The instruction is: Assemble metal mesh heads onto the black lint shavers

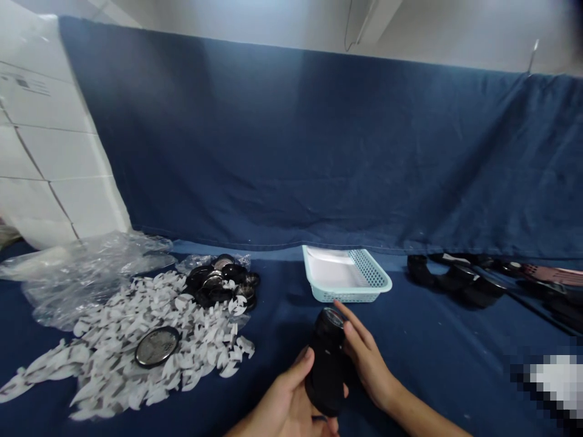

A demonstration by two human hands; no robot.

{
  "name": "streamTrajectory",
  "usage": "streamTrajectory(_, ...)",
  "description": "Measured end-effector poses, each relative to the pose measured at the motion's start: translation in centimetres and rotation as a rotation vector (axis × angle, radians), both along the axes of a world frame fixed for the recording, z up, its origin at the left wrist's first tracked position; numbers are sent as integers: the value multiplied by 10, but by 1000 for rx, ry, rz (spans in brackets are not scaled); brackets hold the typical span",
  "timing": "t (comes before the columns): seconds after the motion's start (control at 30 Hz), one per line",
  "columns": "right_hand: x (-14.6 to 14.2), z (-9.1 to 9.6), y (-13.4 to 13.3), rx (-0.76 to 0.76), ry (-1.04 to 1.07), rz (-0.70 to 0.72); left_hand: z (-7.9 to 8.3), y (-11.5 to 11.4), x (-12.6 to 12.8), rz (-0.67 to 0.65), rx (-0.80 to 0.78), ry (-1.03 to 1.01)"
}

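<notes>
Both hands hold a black cylindrical tube (pixel 325 364) low in the middle of the view, above the blue cloth. My left hand (pixel 285 403) wraps the tube's lower end, thumb up along its side. My right hand (pixel 364 358) grips the upper part, fingers curled over the rim near its round top cap. To the left lies a round dark disc (pixel 157 346) on a heap of white paper scraps (pixel 136 352), with a pile of black round lenses or caps (pixel 223 282) behind.
A light-blue plastic basket (pixel 373 276) stands just beyond the tube. Crumpled clear plastic (pixel 82 267) and white boxes (pixel 50 152) fill the left. Black parts (pixel 460 279) lie at the right. A blue cloth screen (pixel 319 152) closes the back.
</notes>
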State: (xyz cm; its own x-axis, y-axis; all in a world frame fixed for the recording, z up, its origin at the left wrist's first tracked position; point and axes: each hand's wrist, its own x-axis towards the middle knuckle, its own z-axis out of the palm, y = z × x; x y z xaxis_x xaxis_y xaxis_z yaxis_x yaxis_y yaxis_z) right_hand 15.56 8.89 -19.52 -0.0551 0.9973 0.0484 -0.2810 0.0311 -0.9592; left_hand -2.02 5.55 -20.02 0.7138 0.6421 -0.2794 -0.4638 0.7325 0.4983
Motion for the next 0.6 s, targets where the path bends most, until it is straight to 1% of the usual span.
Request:
streamTrajectory(0.07,10,2,10,14,-1,-213,0,0,1,17,25,0)
streamTrajectory(0.13,25,5,23,9,4,-419,1,-1,3,45,33,18)
streamTrajectory(0.2,47,8,39,-9,3,-567,2,-2,3,75,42,44)
streamTrajectory(0.23,58,11,47,-27,-3,-613,2,-2,4,84,47,55)
streamTrajectory(0.27,70,13,55,-54,-16,-628,2,-2,4,86,52,60)
streamTrajectory(0.3,82,16,61,-87,-34,-614,2,-2,4,80,53,61)
streamTrajectory(0.4,108,23,76,-172,-73,-485,1,-1,4,44,43,51)
streamTrajectory(0.5,121,24,83,-233,-68,-340,0,-1,5,39,57,58)
streamTrajectory(0.6,124,22,87,-261,-33,-281,1,-2,5,43,104,65)
